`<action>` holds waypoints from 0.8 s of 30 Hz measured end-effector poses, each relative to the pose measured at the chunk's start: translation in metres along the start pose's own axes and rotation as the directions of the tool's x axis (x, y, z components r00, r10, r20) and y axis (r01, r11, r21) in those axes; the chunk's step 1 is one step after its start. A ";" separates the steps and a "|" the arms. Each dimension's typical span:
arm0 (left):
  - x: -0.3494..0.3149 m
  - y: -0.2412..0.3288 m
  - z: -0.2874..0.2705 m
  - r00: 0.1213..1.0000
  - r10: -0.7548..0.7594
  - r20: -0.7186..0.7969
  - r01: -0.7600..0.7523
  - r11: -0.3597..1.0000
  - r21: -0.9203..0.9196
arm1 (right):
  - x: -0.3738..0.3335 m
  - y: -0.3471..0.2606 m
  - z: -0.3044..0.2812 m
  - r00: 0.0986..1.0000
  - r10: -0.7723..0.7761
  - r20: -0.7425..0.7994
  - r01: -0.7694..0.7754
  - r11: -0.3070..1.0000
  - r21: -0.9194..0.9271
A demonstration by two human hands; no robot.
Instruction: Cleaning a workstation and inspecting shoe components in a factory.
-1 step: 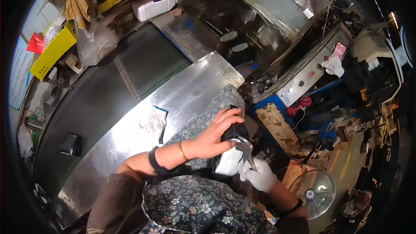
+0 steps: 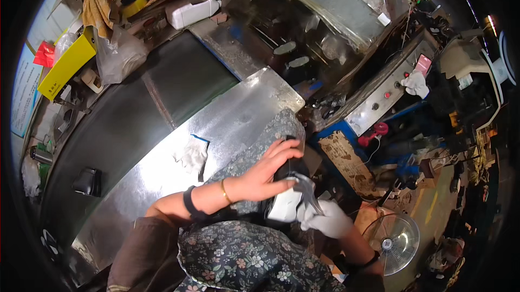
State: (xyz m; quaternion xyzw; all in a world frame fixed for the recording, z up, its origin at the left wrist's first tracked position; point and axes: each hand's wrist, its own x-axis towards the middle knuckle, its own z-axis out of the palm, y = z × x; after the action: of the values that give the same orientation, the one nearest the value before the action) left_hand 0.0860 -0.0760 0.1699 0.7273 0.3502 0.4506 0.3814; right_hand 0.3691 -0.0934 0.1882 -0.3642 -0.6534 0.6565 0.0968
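Note:
My left hand (image 2: 262, 178) is bare, with a gold bangle and a dark wristband. Its fingers lie over a black shoe-like piece with a white underside (image 2: 284, 204), held above my lap. The thumb presses by the edge of the white part. In a white glove, my right hand (image 2: 329, 219) closes on a curved grey metal tool (image 2: 305, 186) resembling pincers. The tool's upper end meets the piece beside my left thumb, and its exact contact is blurred. A floral apron (image 2: 238, 257) covers my lap.
A shiny metal ledge (image 2: 238, 108) carries a white glove (image 2: 192, 154). Beyond it runs a dark conveyor belt (image 2: 130, 108) with a small black object (image 2: 88, 181). A control panel (image 2: 374, 102) and a fan (image 2: 387, 243) stand at the right. A white jug (image 2: 192, 11) sits at the back.
My gloved right hand and the metal tool have shifted slightly, with some blur. My left hand has moved a little lower, still on the black piece.

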 end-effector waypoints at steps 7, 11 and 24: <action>-0.036 0.013 -0.011 0.992 -0.043 -0.114 0.050 0.997 0.054 | 0.083 -0.078 -0.042 0.990 0.076 -0.121 -0.066 0.994 0.090; -0.022 0.016 -0.002 0.990 -0.075 -0.123 0.080 0.996 0.037 | 0.245 -0.043 -0.042 0.917 -0.247 -0.314 -0.097 0.624 -0.776; 0.014 -0.018 0.004 0.958 -0.103 -0.269 0.127 0.989 0.074 | 0.062 0.004 0.050 0.794 -0.288 -0.535 0.285 0.954 -0.091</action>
State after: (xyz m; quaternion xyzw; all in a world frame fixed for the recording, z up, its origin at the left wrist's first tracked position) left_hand 0.0919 -0.0564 0.1587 0.6556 0.4597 0.5043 0.3233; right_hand 0.2961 -0.0957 0.1572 -0.4321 -0.6485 0.5023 0.3748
